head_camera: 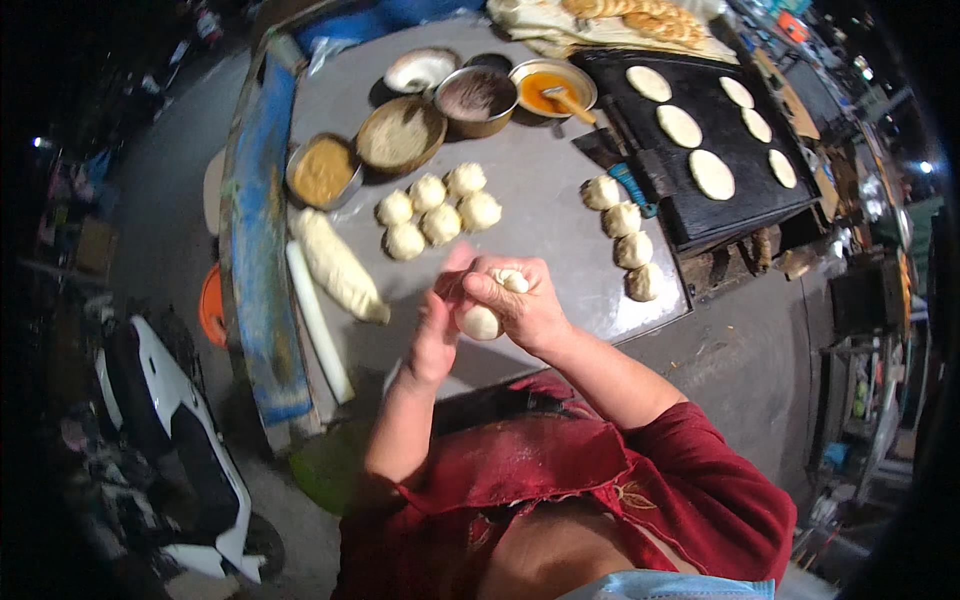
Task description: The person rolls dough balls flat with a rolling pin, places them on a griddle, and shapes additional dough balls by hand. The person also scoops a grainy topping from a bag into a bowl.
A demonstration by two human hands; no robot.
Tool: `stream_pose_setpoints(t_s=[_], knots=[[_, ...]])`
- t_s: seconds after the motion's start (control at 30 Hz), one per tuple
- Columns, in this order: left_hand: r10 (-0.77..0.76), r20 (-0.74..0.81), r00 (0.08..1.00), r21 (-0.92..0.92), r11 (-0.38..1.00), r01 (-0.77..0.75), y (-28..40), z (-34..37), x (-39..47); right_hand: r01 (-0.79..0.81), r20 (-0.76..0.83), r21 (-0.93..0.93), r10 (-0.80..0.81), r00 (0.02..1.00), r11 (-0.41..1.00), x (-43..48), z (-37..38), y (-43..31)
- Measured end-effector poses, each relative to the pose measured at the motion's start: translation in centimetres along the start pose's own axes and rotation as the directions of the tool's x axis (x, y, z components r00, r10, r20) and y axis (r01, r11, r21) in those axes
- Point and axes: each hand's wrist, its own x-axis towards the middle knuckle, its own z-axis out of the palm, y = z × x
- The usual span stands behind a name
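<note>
My right hand (pixel 529 300) is closed around a piece of pale dough (pixel 480 322). The smooth, rounded end bulges below the fist, and a gathered, folded end shows beside the thumb. My left hand (pixel 433 337) is just left of the dough, thumb apart from the fingers. Its fingers are blurred, and I cannot tell whether they touch the dough. Beyond both hands, several dough balls (pixel 439 223) sit in two rows on the grey metal worktop (pixel 540 187). A line of several more balls (pixel 634 250) lies to the right.
A long dough roll (pixel 337 262) lies beside a white rolling pin (pixel 319 322) at left. Behind stand bowls of tan paste (pixel 322 172), pale powder (pixel 401 135) and orange liquid with a brush (pixel 544 90). A scraper (pixel 630 187) lies by the black griddle (pixel 697 217) bearing flat dough discs (pixel 679 126).
</note>
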Motion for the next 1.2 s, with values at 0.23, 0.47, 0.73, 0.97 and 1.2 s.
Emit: stream_pose_setpoints(t_s=[0.23, 0.47, 0.73, 0.97, 1.2], knots=[[-0.054, -0.418, 0.907, 0.013, 0.998, 0.066, 2.2, -0.3, -1.5, 0.337, 0.237, -0.856, -0.283, 0.93, 0.392, 3.3, 2.5, 1.0], [-0.104, -0.254, 0.961, -0.025, 0.995, 0.101, 2.2, -1.9, -3.9, -0.236, 0.345, -0.007, 0.224, 0.911, 0.972, 2.2, 1.3, 3.0], [-0.181, -0.221, 0.958, -0.119, 0.98, 0.158, 0.8, -3.1, -6.9, -0.152, 0.163, -0.277, 0.202, 0.966, 0.949, 4.3, 3.8, 11.2], [0.137, -0.268, 0.954, -0.059, 0.986, -0.158, 7.2, -3.5, -4.3, 0.278, 0.393, -0.791, 0.104, 0.914, 0.545, 10.0, 8.1, 11.9], [0.066, -0.302, 0.951, 0.148, 0.989, -0.022, 6.5, -5.7, -0.7, -0.233, 0.337, -0.027, 0.228, 0.913, 0.972, 5.9, 3.0, 13.0]])
